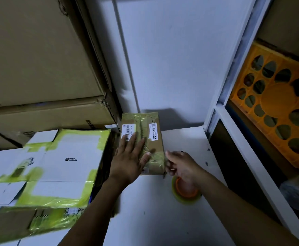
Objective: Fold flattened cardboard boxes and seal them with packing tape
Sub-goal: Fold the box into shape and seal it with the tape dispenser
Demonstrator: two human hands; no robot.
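- Two hands are working at one small brown box (155, 148), which is sitting at the back of the white table (184, 139), close to the wall.
- The left hand (129, 160) is lying flat on the box's top, fingers straight, its grip open and pressing down beside the taped seam.
- The right hand (180, 166) is hovering at the box's near right corner with fingers curled (whether its grip is pinching a tape end or holding nothing, I cannot tell).
- The tape roll (182, 194), orange-cored, is resting on the table just under that right wrist.
- Yellow-green tape is already running along the top and wrapping the near end, so this box is looking folded and nearly sealed; smoothing or a last strip is probably all that is remaining.
- Several flattened white boxes (65, 157) are lying stacked to the left, seemingly waiting to be folded, so much of the job is likely lying ahead.
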